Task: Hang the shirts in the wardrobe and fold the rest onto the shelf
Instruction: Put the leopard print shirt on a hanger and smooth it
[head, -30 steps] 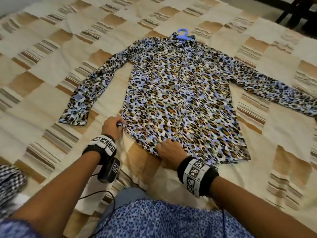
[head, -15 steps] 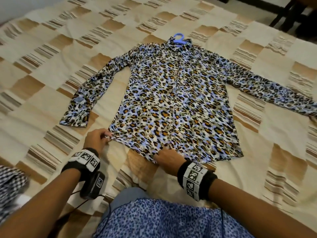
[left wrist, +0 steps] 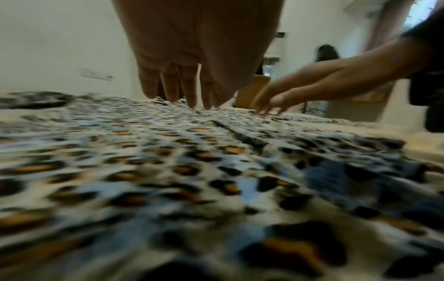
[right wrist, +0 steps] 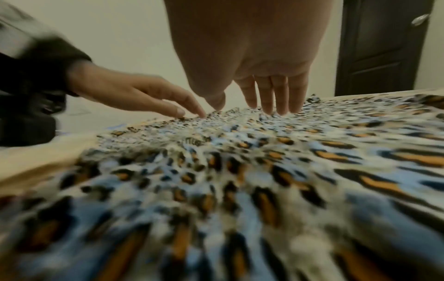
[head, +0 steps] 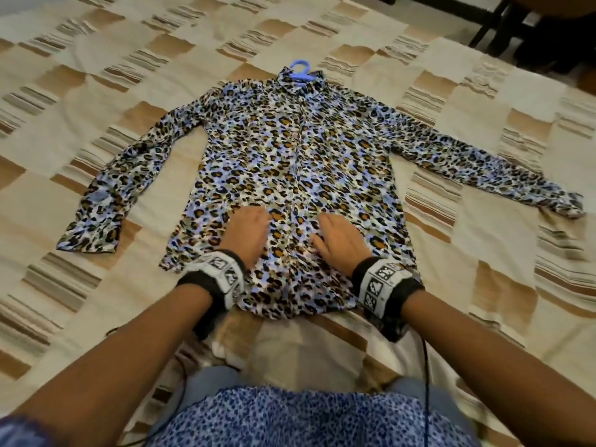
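A leopard-print shirt (head: 290, 156) in blue, black and orange lies flat on the bed, front up, both sleeves spread out. A blue hanger (head: 301, 71) sits inside its collar, hook pointing away from me. My left hand (head: 246, 233) lies flat on the lower left of the shirt front, fingers straight. Just right of the button line my right hand (head: 340, 240) presses the cloth the same way. In the left wrist view the left fingers (left wrist: 190, 89) touch the shirt (left wrist: 192, 171). The right fingers (right wrist: 273, 95) touch the shirt (right wrist: 240, 171) in the right wrist view.
The bed is covered with a beige and brown patchwork spread (head: 96, 75). Dark furniture legs (head: 503, 30) stand past the far right corner. A dark door (right wrist: 382, 45) shows beyond the bed. Black cables (head: 425, 382) trail from my wrists over my lap.
Both hands have let go of the shirt's bottom hem and moved up onto its front, where they now lie flat. The view has shifted closer over the shirt.
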{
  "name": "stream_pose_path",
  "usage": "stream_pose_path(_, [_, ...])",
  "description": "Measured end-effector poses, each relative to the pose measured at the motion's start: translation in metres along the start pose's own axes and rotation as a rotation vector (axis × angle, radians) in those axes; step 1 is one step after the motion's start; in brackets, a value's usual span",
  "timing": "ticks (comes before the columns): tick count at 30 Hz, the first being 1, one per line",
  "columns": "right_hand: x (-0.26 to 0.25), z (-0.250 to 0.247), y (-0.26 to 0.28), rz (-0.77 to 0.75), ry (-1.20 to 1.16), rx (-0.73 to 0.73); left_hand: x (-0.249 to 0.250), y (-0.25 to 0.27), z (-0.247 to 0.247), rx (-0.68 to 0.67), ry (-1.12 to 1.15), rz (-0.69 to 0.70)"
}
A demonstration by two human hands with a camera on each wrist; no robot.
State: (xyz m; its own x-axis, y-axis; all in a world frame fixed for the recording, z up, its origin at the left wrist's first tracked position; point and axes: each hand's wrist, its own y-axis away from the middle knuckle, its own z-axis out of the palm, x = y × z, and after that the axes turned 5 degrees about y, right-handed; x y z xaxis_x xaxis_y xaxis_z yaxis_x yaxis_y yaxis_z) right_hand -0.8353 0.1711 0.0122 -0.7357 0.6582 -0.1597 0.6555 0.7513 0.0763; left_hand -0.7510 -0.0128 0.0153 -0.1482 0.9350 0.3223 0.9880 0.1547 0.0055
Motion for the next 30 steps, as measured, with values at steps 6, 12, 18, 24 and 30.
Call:
stream_pose_path(6, [0.053,0.032,0.028,0.043,0.194,-0.404,0.072,-0.006,0.058,-0.47,-0.224,0.072])
stream_pose_path(12, [0.109,0.013,0.077,0.365,0.116,-0.595,0.083,0.011,0.058,-0.573,-0.317,-0.167])
stream_pose_path(18, [0.096,-0.027,0.039,0.354,0.105,-0.439,0.104,-0.035,0.02,-0.433,-0.334,-0.096])
stream_pose_path(24, [0.072,-0.008,-0.08,0.118,0.211,-0.334,0.072,-0.127,0.031,-0.393,-0.375,0.014])
stream_pose_path(30, [0.131,0.014,-0.078,0.283,0.037,-0.405,0.029,-0.131,0.052,-0.529,-0.348,-0.06])
